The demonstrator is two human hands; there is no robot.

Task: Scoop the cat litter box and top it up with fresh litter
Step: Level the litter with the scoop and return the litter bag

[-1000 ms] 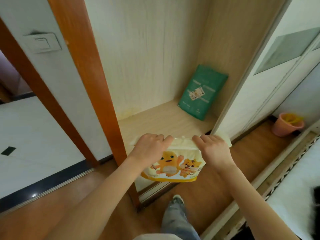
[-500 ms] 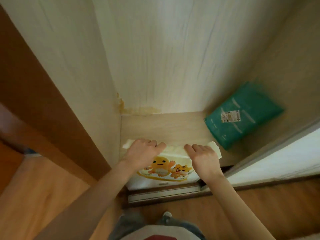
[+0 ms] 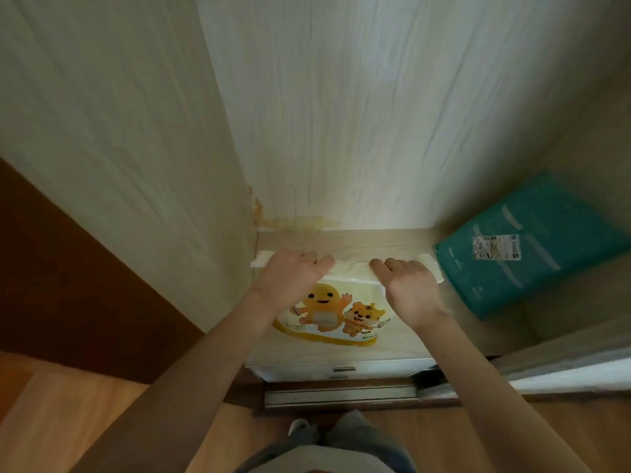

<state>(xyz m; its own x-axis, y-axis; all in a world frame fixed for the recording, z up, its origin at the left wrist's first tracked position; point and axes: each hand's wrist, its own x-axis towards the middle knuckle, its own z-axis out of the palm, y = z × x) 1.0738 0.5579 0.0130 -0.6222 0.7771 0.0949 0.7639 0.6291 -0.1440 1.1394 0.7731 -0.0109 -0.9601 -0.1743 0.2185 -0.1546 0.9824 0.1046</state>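
A pale yellow litter bag [image 3: 336,312] printed with an orange cartoon figure and a small tiger stands on the floor of a light wooden cabinet [image 3: 358,240]. My left hand [image 3: 290,278] grips the bag's folded top edge on the left, fingers curled over it. My right hand [image 3: 408,285] grips the same edge on the right. The bag's lower part sits near the cabinet's front lip. No litter box or scoop is in view.
A teal flat package [image 3: 532,247] with a white label leans in the cabinet's right back corner. The cabinet's pale side wall [image 3: 119,148] rises at left. A sliding-door track [image 3: 341,396] and wooden floor [image 3: 68,404] lie below, with my shoe [image 3: 298,426] near it.
The camera has come closer to the cabinet and tilted down. Both hands keep their hold on the bag's top, and the bag has moved further in over the cabinet floor.
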